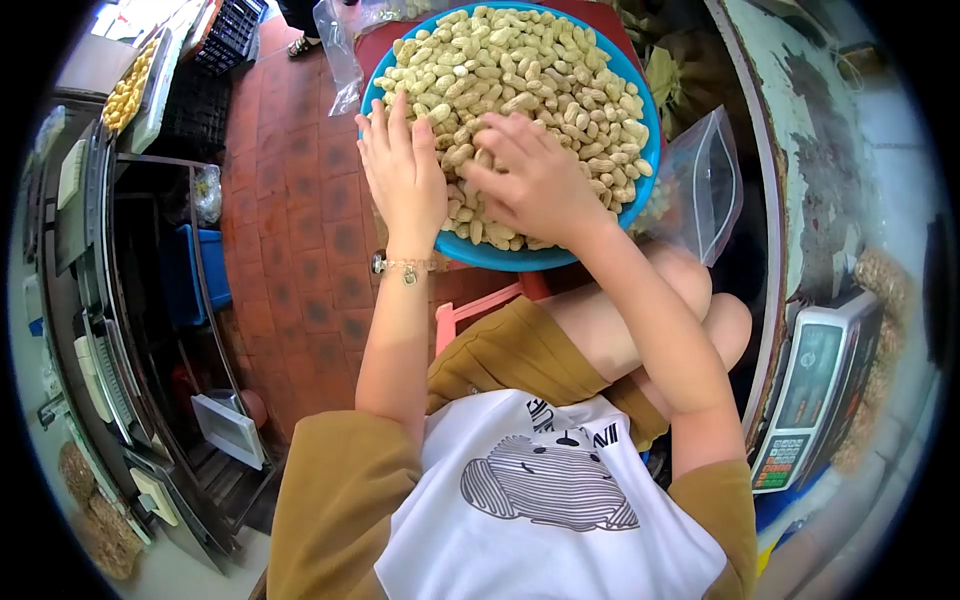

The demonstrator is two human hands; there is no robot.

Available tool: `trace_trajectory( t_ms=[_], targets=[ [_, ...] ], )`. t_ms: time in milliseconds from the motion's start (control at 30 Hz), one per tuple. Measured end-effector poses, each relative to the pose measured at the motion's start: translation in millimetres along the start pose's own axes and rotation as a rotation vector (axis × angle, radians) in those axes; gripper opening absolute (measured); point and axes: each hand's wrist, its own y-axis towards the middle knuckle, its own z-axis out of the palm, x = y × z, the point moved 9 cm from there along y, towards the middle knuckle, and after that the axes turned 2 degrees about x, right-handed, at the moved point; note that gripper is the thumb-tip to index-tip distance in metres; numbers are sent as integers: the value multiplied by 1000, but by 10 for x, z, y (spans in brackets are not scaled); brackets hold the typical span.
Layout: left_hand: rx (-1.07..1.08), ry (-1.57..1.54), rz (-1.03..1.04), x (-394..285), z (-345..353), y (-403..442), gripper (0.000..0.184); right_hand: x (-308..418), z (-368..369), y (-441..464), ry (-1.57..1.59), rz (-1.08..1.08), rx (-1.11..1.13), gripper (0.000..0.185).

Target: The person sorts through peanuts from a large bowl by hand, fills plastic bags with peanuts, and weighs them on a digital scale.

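A wide blue basin (652, 100) heaped with unshelled peanuts (520, 70) fills the top middle of the view. My left hand (402, 180) lies at the basin's left edge, its fingers stretched out and apart, partly over the peanuts. A bracelet (405, 266) with a small charm circles that wrist. My right hand (540, 178) reaches over the front part of the heap with bent, spread fingers. Peanuts show between those fingers, which are slightly blurred. Under the right palm, the contact with the peanuts is hidden.
Beside the basin's right rim is a clear zip bag (705, 190). A digital scale (812, 385) stands at the right. Another clear plastic bag (338, 55) is left of the basin. Racks with a blue crate (205, 275) line the left, and a pink stool (480, 303) is below the basin.
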Motion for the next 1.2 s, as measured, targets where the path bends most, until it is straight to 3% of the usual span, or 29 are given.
trace_trajectory(
  t_ms=[200, 433, 567, 700, 967, 1033, 1133, 1200],
  targets=[
    [18, 65, 58, -58, 12, -27, 49, -373, -49, 110, -98, 191, -150, 17],
    [8, 101, 87, -36, -11, -19, 48, -563, 25, 149, -47, 227, -173, 11],
    [13, 71, 126, -22, -22, -14, 46, -649, -97, 90, -10, 245, -318, 7],
    [-4, 32, 134, -56, -53, -23, 40, -701, -119, -2, -37, 299, -432, 11],
    [-17, -171, 108, 1, -94, 31, 36, -851, -276, -57, 129, 513, -300, 27],
    [-65, -9, 169, -138, -144, -19, 38, -845, -297, -52, 78, 498, -295, 29],
    [-57, 14, 312, -567, -26, -117, 45, -944, -313, -154, 207, 538, -442, 33],
    [43, -5, 387, -844, 176, -207, 51, -1158, -266, -325, 342, 679, -580, 36]
  ],
)
